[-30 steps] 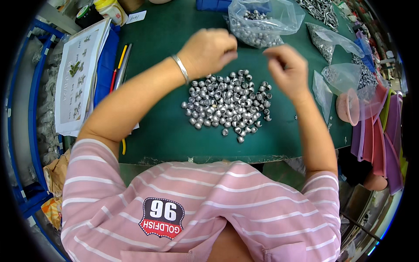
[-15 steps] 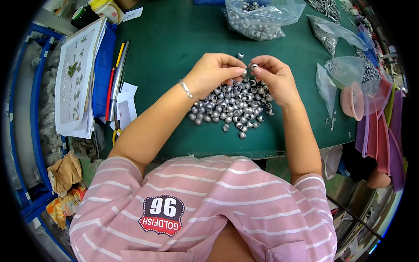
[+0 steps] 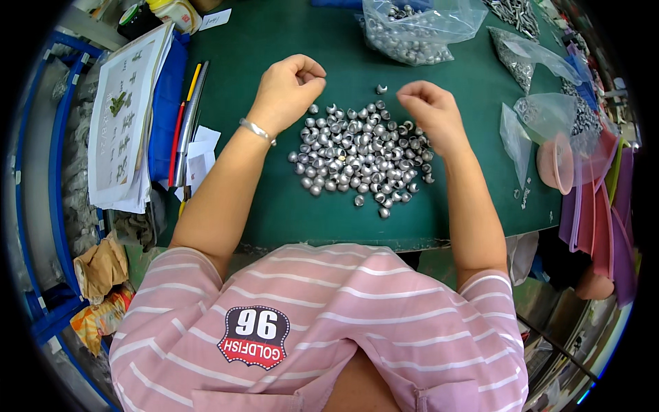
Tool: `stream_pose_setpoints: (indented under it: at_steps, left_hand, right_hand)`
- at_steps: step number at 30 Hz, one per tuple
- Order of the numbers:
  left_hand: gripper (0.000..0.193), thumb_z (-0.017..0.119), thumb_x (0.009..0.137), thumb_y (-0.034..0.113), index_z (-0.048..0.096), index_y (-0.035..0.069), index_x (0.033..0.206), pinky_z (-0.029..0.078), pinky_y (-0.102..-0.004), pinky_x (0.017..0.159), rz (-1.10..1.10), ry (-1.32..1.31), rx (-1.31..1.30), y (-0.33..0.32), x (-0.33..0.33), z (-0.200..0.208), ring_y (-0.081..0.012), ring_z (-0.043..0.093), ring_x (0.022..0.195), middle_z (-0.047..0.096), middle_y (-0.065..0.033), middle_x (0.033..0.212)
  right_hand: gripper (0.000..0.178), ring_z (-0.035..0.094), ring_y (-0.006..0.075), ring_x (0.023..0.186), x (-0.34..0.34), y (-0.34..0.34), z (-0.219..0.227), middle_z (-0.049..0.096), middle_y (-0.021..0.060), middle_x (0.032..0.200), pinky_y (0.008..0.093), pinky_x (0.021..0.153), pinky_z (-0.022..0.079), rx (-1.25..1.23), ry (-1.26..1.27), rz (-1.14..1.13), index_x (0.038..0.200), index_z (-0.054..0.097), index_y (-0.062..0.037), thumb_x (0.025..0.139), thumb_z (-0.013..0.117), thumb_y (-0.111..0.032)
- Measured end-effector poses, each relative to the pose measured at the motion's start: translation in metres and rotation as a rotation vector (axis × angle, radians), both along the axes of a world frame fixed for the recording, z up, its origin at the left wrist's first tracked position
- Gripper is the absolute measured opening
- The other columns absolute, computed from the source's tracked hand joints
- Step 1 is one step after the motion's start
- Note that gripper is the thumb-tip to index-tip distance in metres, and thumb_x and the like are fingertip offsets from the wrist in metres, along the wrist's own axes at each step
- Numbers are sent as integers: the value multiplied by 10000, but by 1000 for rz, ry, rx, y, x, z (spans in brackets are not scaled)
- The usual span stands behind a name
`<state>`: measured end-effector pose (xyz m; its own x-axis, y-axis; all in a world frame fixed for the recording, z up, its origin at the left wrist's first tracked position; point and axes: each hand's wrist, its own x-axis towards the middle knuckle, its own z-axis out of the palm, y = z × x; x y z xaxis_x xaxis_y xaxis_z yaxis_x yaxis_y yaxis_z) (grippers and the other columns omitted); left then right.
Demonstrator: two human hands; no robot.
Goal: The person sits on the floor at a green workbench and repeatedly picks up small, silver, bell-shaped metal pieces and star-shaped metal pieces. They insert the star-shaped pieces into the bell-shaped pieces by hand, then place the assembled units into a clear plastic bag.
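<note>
A heap of silvery, round, hollow metal caps, each with an opening in it, is spread on the green table. Beyond its far left edge my left hand hangs with fingers curled. A small gap shows between thumb and forefinger, and I see nothing there. My right hand is at the heap's far right side, thumb and fingertips drawn together. Whatever its fingertips may hold is hidden. One single cap lies apart from the others, just left of the right fingertips.
A clear bag of similar caps lies beyond the heap. Papers, a blue tray and pens sit at left. Bags of small metal parts and a pink bowl line the right side.
My hands were close together above the far part of the heap, each pinching a cap. They have parted, the left moving left and away from me; neither cap shows in them now.
</note>
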<state>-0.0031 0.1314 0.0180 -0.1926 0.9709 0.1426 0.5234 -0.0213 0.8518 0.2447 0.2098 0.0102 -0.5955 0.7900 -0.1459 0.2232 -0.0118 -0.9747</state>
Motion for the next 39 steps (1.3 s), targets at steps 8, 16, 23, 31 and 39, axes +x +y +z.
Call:
stream_pose_setpoints:
  at_steps: [8, 16, 23, 31, 39]
  left_hand:
    - [203, 661, 762, 240, 688, 48, 823, 496, -369, 726, -173, 325, -266, 2, 15, -12, -282, 630, 758, 662, -122, 781]
    - [131, 624, 798, 161, 668, 55, 861, 469, -379, 785, -306, 436, -160, -6, 10, -17, -295, 589, 888, 609, -130, 900]
    - [141, 646, 756, 43, 656, 28, 896, 485, -318, 713, -186, 368, -153, -7, 9, -21, -236, 601, 773, 611, -110, 869]
    - [192, 592, 848, 60, 583, -8, 1027, 476, -187, 626, -74, -1077, -283, -14, 9, -18, -102, 578, 777, 597, -46, 874]
    - [208, 516, 854, -35, 550, -17, 1058, 502, -218, 690, -245, -1624, -313, -22, 10, -23, -151, 578, 883, 571, -101, 976]
  right_hand:
    - [277, 615, 296, 761, -40, 23, -19, 629, 169, 877, 354, 699, 482, 519, -563, -106, 910, 606, 1, 785, 654, -243]
    - [121, 452, 96, 552, -12, 8, 4, 561, 75, 732, 220, 455, 334, -634, 616, -124, 821, 576, -9, 815, 518, -114]
    - [203, 618, 226, 744, -34, 1, -2, 651, 133, 813, 316, 702, 482, 363, -522, 16, 961, 646, -12, 785, 630, -112]
    - [169, 628, 250, 788, -33, 1, 5, 654, 140, 853, 349, 741, 481, 437, -560, 209, 945, 628, 3, 807, 599, -90]
    - [238, 363, 67, 543, -16, 1, -1, 541, 95, 862, 178, 451, 319, -684, 710, 124, 1086, 498, 37, 868, 478, -55]
